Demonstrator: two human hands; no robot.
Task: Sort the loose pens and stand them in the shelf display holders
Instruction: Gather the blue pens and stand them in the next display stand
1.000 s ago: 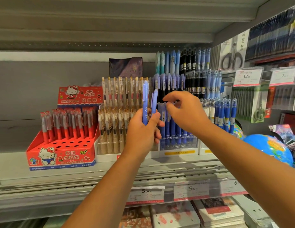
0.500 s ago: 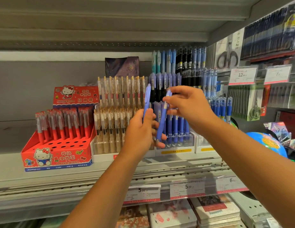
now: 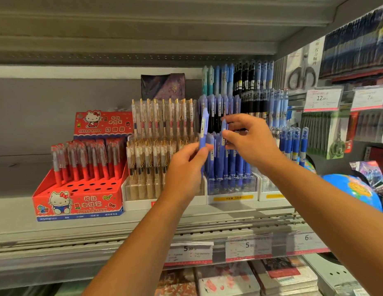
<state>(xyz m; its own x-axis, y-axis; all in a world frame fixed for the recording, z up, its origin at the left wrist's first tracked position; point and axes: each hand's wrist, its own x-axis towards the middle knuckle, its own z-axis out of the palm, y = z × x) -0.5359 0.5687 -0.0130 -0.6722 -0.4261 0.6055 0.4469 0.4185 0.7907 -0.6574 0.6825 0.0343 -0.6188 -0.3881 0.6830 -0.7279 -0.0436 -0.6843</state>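
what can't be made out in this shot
Head view, each line one gap:
Lower end of the left-hand pen: hidden behind the left hand.
Slot under the right-hand pen: covered by the right hand.
Fine print on the price labels: too small, blurred.
The globe: cut off by the right edge.

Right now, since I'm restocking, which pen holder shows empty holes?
The red holder, far left: its front holes are bare, while the clear holders beside it look packed.
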